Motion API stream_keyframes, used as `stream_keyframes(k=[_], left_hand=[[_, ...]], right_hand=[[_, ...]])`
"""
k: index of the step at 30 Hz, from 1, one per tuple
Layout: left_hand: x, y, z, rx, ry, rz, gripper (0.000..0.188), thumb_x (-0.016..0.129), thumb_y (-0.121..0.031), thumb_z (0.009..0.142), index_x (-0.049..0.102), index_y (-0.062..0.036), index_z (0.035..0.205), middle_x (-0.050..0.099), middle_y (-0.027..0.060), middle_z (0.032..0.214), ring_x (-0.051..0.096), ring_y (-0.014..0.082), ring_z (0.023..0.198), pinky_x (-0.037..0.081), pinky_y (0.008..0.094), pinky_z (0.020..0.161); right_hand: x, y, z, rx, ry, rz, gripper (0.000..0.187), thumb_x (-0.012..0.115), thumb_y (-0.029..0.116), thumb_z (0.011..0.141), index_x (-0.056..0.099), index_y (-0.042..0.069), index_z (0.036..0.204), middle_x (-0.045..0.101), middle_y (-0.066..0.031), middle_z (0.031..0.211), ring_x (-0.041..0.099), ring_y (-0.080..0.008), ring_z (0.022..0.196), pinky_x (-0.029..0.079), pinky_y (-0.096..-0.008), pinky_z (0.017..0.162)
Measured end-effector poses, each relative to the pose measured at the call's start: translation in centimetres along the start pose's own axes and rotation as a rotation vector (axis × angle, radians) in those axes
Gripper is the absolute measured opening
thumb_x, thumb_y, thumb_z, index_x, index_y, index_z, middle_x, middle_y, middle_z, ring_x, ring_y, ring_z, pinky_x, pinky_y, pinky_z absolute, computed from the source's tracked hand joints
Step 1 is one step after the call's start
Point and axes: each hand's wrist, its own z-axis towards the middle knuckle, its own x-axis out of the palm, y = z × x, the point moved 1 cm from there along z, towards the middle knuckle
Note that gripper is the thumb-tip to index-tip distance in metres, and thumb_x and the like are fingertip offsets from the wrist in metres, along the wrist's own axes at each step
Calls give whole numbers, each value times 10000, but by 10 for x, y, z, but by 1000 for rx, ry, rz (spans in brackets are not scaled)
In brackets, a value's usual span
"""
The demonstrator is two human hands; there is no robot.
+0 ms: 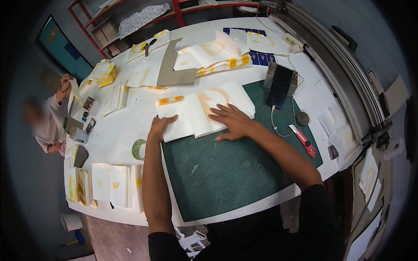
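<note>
A stack of white printed sheets (185, 119) with pale orange shapes lies across the upper part of a green cutting mat (226, 174). My left hand (162, 127) holds its left edge, thumb on top; the other fingers are mostly hidden at the side. Spread fingers of my right hand (233, 122) lie flat on the top sheet, near its curved orange print. A small orange-and-white strip (170, 100) rests along the stack's upper left. Right of my right forearm, a red utility knife (302, 140) lies on the mat.
A phone (279, 87) with a cable leans against a grey box. More paper stacks (116, 185) and a green-patterned round thing (139, 149) sit to the left. Across the table are a grey cardboard piece (176, 77) and further stacks. A person (50, 117) stands at the far left holding paper.
</note>
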Motion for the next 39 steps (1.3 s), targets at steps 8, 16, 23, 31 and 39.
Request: stream_keyframes(k=[8, 16, 23, 31, 39], left_hand=[[-18, 15, 13, 63, -215, 321, 677, 909, -222, 791, 571, 190, 1208, 707, 268, 1091, 740, 329, 863, 609, 426, 721], [89, 5, -79, 1087, -18, 1083, 653, 855, -299, 828, 614, -63, 1387, 548, 192, 1484, 475, 385, 1426, 365, 494, 1211], [102, 31, -64, 1077, 62, 1174, 604, 747, -377, 934, 601, -46, 1418, 567, 169, 1499, 464, 389, 1448, 359, 515, 1226], [105, 31, -63, 995, 106, 1175, 552, 611, -420, 1035, 590, -35, 1430, 529, 170, 1545, 423, 377, 1486, 309, 517, 1260], [103, 28, -61, 987, 131, 1074, 499, 586, -372, 1054, 611, -19, 1405, 580, 198, 1490, 461, 392, 1460, 338, 536, 1238]], right_hand=[[12, -3, 8, -69, -64, 49, 915, 728, 645, 861, 466, 118, 1562, 373, -116, 1669, 270, -354, 1569, 237, -556, 1276], [12, -5, 4, -43, -53, 52, 895, 770, 598, 843, 494, 108, 1540, 394, -124, 1655, 302, -361, 1553, 248, -552, 1269], [0, -29, -20, 34, -189, 141, 778, 855, 505, 785, 632, 96, 1408, 518, -137, 1565, 386, -343, 1512, 254, -524, 1273], [-15, -65, -60, 134, -210, 289, 513, 837, 356, 850, 732, 63, 1258, 584, -144, 1503, 491, -329, 1439, 363, -459, 1221], [-14, -65, -62, 155, -245, 395, 585, 878, 318, 806, 712, 10, 1274, 584, -176, 1499, 524, -366, 1409, 410, -442, 1186]])
